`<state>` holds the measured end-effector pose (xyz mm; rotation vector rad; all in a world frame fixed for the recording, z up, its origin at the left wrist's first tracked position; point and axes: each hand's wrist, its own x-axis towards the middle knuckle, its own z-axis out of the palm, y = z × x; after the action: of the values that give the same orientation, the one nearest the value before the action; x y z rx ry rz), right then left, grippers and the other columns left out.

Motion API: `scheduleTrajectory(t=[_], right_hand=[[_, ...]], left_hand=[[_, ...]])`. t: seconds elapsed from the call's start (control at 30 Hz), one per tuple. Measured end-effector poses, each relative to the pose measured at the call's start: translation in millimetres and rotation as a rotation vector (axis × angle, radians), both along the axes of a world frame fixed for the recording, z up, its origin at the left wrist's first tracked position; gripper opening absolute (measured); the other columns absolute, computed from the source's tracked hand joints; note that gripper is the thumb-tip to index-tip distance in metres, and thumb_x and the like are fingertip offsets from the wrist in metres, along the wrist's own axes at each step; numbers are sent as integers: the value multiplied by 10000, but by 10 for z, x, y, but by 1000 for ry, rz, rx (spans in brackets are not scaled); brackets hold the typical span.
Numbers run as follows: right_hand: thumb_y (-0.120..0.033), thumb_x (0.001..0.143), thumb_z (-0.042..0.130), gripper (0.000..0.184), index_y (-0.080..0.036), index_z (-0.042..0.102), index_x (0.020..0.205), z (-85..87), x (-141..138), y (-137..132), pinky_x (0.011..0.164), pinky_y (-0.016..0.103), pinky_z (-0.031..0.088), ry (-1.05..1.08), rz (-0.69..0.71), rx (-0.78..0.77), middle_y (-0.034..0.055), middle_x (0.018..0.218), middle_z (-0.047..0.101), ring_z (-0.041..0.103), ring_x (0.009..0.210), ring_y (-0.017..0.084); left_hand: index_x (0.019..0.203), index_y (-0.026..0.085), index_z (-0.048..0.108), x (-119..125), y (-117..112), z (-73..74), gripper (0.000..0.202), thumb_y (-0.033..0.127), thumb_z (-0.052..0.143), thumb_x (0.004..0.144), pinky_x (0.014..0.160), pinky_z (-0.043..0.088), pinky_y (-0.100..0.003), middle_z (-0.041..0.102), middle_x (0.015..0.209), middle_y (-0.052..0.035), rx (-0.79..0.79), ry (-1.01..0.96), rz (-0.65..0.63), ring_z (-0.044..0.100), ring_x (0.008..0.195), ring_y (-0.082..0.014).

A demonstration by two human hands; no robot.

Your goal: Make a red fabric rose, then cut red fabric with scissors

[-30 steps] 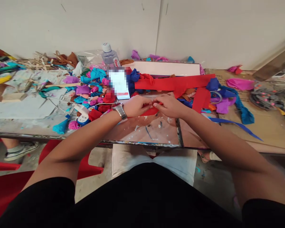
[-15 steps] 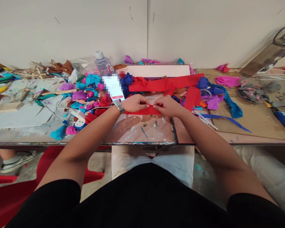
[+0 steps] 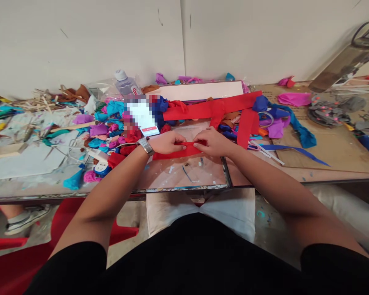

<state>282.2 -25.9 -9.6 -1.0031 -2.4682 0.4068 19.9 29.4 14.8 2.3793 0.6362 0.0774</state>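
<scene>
Pinching one red strip (image 3: 175, 152) low over the desk (image 3: 184, 176), centre, near the front edge: left hand (image 3: 167, 142) lying over it with fingers pressed onto its middle, right hand (image 3: 212, 141) with fingers pinching its right end, fingertips of the two hands almost meeting. Behind: one long red band (image 3: 215, 107), one white board (image 3: 203, 90), one water bottle (image 3: 124, 84), one phone (image 3: 141, 116). To the right, one pair of scissors (image 3: 266, 150) and one blue strip (image 3: 295, 149); to the left, crumpled coloured scraps (image 3: 101, 131), too many to count.
</scene>
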Motion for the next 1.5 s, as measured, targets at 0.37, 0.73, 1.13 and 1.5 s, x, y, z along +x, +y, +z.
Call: scheduleTrajectory(t=[0.37,0.73,1.13,1.5], right_hand=[[-288,984,537,249,-178,756,939,-79,-73,-17,964,437,299,-33,-7,51,96,964,822,653,865,235],[-351,1011,568,258,-184,758,958,-50,-118,-77,958,422,300,11,-30,72,91,956,822,664,876,241],[-311,987,552,236,-182,737,915,-94,-125,-65,956,419,312,30,-63,46,80,911,808,631,830,222],[-309,980,522,255,-197,645,786,-82,-138,-62,930,394,336,58,-55,27,6,721,671,531,703,175]], left_hand=[[860,147,676,38,-62,31,310,423,580,963,630,344,-255,538,725,27,-23,42,14,448,669,-117],[898,149,687,84,-165,28,268,338,506,957,671,372,-265,589,734,21,75,32,11,490,680,-128],[986,156,714,76,-207,-22,262,321,510,970,690,390,-288,698,820,-19,199,38,5,558,708,-150],[1008,166,750,106,-264,-31,313,352,499,1025,651,327,-322,714,772,-65,484,103,11,550,640,-182]])
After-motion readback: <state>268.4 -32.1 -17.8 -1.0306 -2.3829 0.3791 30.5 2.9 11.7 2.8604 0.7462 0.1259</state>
